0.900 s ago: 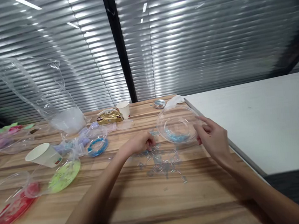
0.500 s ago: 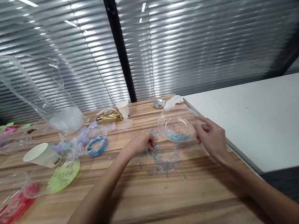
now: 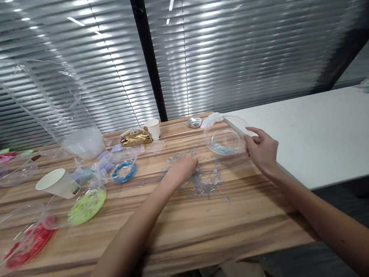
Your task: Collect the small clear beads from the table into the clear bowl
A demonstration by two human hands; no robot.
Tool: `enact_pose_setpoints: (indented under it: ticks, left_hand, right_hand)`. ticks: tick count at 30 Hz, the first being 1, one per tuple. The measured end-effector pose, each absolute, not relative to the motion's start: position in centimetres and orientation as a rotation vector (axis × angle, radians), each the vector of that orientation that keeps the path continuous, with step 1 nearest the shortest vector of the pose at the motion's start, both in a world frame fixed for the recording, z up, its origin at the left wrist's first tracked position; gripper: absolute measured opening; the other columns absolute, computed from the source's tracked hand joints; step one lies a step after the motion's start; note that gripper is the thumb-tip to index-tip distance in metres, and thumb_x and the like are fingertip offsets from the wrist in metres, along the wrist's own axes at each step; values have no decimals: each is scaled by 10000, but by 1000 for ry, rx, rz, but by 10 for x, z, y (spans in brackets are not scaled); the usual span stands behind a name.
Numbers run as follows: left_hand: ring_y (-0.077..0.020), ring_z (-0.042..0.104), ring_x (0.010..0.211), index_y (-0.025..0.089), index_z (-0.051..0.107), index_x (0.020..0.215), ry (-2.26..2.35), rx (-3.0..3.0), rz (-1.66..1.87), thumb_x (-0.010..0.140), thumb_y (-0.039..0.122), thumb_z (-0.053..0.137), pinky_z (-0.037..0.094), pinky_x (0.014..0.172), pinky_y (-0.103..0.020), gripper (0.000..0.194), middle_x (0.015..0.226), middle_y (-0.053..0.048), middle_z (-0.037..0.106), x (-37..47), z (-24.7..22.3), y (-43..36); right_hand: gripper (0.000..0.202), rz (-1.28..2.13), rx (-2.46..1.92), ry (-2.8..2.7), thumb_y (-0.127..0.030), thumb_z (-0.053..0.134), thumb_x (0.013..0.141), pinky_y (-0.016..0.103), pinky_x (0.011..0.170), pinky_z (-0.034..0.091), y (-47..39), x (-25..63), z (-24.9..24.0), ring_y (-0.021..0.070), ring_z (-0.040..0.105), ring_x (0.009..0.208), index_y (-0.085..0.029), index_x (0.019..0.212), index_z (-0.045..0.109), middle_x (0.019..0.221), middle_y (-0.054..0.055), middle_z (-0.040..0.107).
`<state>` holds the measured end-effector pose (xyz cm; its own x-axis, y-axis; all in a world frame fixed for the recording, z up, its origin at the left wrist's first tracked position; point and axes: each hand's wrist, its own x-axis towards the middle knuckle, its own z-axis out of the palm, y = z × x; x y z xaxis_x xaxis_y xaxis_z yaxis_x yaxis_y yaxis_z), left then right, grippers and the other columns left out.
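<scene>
Small clear and bluish tube-shaped pieces (image 3: 205,188) lie scattered on the wooden table. Over them my left hand (image 3: 187,165) has its fingers curled down and pressed together; anything pinched in them is hidden. To the right, a clear plastic bowl (image 3: 208,142) stands tilted, with blue pieces (image 3: 223,148) gathered low inside it. My right hand (image 3: 262,147) grips this bowl by its right rim, between thumb and fingers.
Bowls with blue (image 3: 125,172), green (image 3: 88,206) and red contents (image 3: 31,244) stand to the left, beside a tilted paper cup (image 3: 58,184). Behind are a gold packet (image 3: 135,137), another cup (image 3: 153,129), a round tin (image 3: 195,122) and a large clear bag (image 3: 83,141). A white table (image 3: 328,137) adjoins on the right.
The view has shifted, so the table's front edge now shows. My left hand has moved slightly right over the pieces. The bowl appears tipped differently in my right hand.
</scene>
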<state>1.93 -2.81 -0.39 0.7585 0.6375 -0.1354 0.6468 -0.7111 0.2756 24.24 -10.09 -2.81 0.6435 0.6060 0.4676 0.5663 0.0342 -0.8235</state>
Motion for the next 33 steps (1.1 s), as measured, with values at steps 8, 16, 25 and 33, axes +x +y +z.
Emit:
enact_pose_setpoints:
  ticks: [8,16,25,33]
  left_hand:
    - [-132,529,577,111,559,577,906,2621,-108,643,-36,518,339,519,-199,166,583,-25,565,20,-17,-4]
    - [-122,528,581,107,589,617,909,2592,-84,644,-26,516,351,529,-183,154,592,-17,587,17,-17,-2]
    - [-127,563,572,116,575,619,976,2475,-22,637,-54,459,321,491,-179,207,614,-39,612,14,-17,-10]
    - [-151,527,624,129,585,632,1054,2482,18,657,-13,544,322,562,-222,150,650,-43,582,12,-27,-10]
  right_hand:
    - [423,72,-1649,-902,-265,518,735,256,516,413,-87,259,-37,115,442,386,-109,1107,643,434,-47,505]
    - [494,269,-1639,-721,-270,528,702,237,426,377,-78,267,-47,113,433,364,-52,1135,623,424,-42,495]
    - [619,367,-1631,-743,-463,539,771,236,407,390,-80,263,-53,111,443,366,-63,1243,542,471,-47,503]
    - [452,-17,-1633,-774,-438,472,858,234,488,360,-96,253,-49,109,423,452,-107,1129,619,490,-46,457]
